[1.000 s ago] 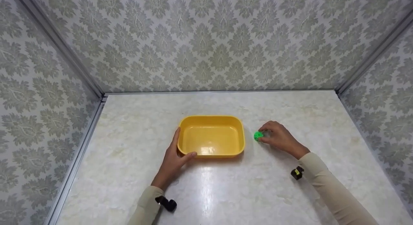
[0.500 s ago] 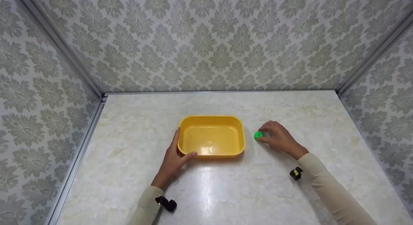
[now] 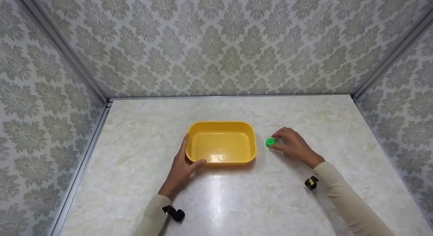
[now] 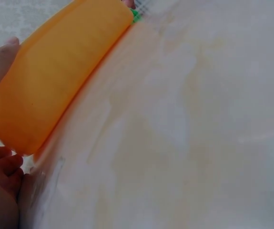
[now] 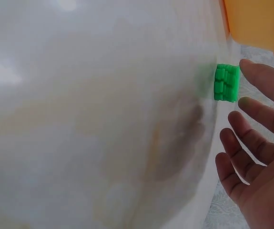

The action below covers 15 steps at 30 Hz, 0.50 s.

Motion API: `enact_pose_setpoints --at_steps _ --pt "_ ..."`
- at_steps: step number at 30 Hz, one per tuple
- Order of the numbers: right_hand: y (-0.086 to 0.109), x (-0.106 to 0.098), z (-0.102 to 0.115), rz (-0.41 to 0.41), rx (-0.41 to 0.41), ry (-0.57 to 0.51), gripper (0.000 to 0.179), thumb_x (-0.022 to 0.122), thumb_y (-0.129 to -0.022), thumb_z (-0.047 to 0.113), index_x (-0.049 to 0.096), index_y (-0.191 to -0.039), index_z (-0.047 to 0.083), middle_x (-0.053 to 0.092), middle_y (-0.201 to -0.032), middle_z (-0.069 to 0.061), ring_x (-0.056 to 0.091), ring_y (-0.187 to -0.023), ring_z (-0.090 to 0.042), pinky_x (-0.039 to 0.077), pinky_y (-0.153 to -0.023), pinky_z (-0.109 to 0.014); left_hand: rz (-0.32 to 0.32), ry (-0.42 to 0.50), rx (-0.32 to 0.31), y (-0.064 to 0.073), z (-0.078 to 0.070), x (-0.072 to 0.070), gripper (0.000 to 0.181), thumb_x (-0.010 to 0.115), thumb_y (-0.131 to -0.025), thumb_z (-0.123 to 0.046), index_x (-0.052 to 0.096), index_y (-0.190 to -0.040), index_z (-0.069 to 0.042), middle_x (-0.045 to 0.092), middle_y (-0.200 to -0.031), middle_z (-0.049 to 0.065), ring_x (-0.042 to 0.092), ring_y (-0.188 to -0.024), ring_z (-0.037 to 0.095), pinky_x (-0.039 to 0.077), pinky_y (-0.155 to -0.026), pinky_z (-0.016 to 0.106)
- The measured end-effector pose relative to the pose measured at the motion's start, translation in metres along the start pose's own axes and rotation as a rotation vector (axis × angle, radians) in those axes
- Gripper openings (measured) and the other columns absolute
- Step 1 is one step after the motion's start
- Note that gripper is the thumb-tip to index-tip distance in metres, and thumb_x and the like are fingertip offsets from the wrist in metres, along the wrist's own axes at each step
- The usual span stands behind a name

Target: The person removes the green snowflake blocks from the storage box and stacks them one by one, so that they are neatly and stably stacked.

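A rectangular yellow plastic tub [image 3: 221, 146] with rounded corners stands on the table, nothing inside it. My left hand [image 3: 181, 166] grips its near left corner, thumb over the front rim and fingers along the left wall. In the left wrist view the tub's outer wall [image 4: 65, 67] shows beside that thumb. Right of the tub, my right hand [image 3: 292, 144] pinches a small green toy wheel [image 3: 270, 142] between thumb and index finger. The right wrist view shows blocky tread on the wheel [image 5: 226, 83]; the other fingers are spread loosely below. Whether it touches the table is unclear.
The pale marbled table [image 3: 216, 109] ends at a patterned back wall [image 3: 216, 43], with similar walls left and right. A small black device [image 3: 174, 214] sits at the left wrist, another black device [image 3: 311, 183] at the right.
The green wheel and right hand have shifted very slightly, and the wheel's face looks a little turned. The left hand and tub stay in place.
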State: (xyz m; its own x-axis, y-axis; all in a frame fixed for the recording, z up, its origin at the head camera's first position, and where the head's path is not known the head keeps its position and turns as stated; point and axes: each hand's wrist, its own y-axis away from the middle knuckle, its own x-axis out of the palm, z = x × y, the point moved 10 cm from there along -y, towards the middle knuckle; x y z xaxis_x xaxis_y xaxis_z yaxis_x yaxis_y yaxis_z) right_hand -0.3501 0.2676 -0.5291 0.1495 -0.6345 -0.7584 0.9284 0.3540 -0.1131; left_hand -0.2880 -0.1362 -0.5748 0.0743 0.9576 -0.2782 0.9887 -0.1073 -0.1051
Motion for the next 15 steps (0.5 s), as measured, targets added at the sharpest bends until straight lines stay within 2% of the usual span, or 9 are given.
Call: enact_pose_setpoints --at_steps 2,7,10,15 --pt "0.002 -0.003 -0.002 -0.006 0.009 -0.008 0.034 0.091 -0.094 0.026 0.081 -0.120 0.007 0.073 -0.117 -0.012 0.064 -0.113 -0.032 0.051 -0.101 -0.056 0.002 -0.007 0.006 -0.002 0.000 -0.001 0.124 0.093 -0.092 -0.032 0.005 -0.180 -0.024 0.020 -0.183 0.008 0.032 -0.163 0.028 0.027 -0.130 0.049" --pt "0.012 -0.011 -0.010 -0.028 0.033 -0.038 0.037 0.088 -0.098 0.026 0.078 -0.125 0.003 0.073 -0.122 -0.014 0.066 -0.117 -0.035 0.052 -0.103 -0.061 0.008 -0.044 0.061 -0.004 -0.006 -0.006 0.129 0.089 -0.094 -0.028 -0.008 -0.178 -0.013 0.019 -0.182 0.018 0.027 -0.165 0.035 0.024 -0.131 0.055" --pt "0.019 -0.016 -0.014 -0.043 0.041 -0.062 0.041 0.086 -0.100 0.027 0.076 -0.130 0.000 0.073 -0.126 -0.017 0.066 -0.120 -0.038 0.051 -0.104 -0.063 0.025 -0.063 0.080 -0.004 -0.010 -0.011 0.120 0.084 -0.098 -0.025 -0.004 -0.177 -0.008 0.015 -0.183 0.018 0.023 -0.167 0.035 0.023 -0.131 0.055" --pt "0.029 -0.024 -0.017 -0.056 0.043 -0.050 0.047 0.084 -0.102 0.029 0.074 -0.136 -0.001 0.071 -0.133 -0.019 0.063 -0.128 -0.040 0.049 -0.107 -0.064 0.065 -0.152 0.047 0.000 -0.011 -0.023 0.112 0.082 -0.101 -0.036 0.005 -0.179 -0.012 0.008 -0.185 0.012 0.013 -0.169 0.030 0.018 -0.134 0.052"
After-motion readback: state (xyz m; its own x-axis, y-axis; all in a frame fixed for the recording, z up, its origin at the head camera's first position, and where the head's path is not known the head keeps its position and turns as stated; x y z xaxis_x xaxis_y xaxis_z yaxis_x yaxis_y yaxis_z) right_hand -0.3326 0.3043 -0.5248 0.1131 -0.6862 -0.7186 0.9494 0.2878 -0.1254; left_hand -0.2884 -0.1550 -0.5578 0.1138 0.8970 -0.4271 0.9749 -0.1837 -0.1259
